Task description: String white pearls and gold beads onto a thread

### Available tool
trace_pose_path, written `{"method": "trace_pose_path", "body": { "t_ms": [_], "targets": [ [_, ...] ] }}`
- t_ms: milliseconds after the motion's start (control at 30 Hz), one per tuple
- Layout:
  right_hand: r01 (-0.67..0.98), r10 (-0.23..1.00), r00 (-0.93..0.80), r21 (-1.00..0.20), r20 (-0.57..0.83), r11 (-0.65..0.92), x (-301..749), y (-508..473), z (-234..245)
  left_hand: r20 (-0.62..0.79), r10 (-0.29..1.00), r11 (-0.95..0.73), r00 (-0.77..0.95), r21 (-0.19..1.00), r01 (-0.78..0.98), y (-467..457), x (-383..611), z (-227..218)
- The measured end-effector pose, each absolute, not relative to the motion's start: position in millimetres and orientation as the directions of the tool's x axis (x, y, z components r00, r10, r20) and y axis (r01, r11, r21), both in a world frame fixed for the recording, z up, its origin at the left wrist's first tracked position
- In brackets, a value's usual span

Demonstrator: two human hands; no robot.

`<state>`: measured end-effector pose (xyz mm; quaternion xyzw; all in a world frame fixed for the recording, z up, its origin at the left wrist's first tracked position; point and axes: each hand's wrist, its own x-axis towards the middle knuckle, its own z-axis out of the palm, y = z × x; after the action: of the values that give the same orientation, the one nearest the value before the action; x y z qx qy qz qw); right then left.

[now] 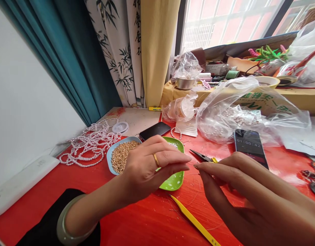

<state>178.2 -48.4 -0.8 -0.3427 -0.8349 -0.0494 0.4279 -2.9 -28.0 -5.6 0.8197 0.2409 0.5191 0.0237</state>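
My left hand (152, 159), with a gold ring, reaches over the two dishes. Its thumb and fingertips are pinched close together, and anything between them is too fine to make out. Facing it across a small gap, my right hand (249, 191) pinches thumb against forefinger; what it holds is also too small to name. Just behind the right fingertips lie pliers (202, 156) with dark jaws and a bit of yellow handle showing. Gold beads (123, 155) fill the blue dish (109, 160). The green dish (176, 182) is partly hidden by my left hand. Yellow tweezers (193, 220) rest on the table between my forearms.
Pearl strands (93, 143) are heaped at the left, near a white box-like strip (24, 184). A dark phone (155, 130) lies behind the dishes; another phone (251, 147) shows a timer. Plastic bags (224, 116) and a cluttered sill (287, 91) stand at the back.
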Motion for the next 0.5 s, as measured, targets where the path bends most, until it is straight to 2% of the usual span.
{"method": "trace_pose_path", "body": {
  "t_ms": [500],
  "targets": [
    [0.633,0.545,-0.368,-0.226,0.753,0.74,175.1,-48.6,0.3,0.831,0.426,-0.886,0.356,0.305,0.349,-28.5,-4.2,-6.0]
  ]
}}
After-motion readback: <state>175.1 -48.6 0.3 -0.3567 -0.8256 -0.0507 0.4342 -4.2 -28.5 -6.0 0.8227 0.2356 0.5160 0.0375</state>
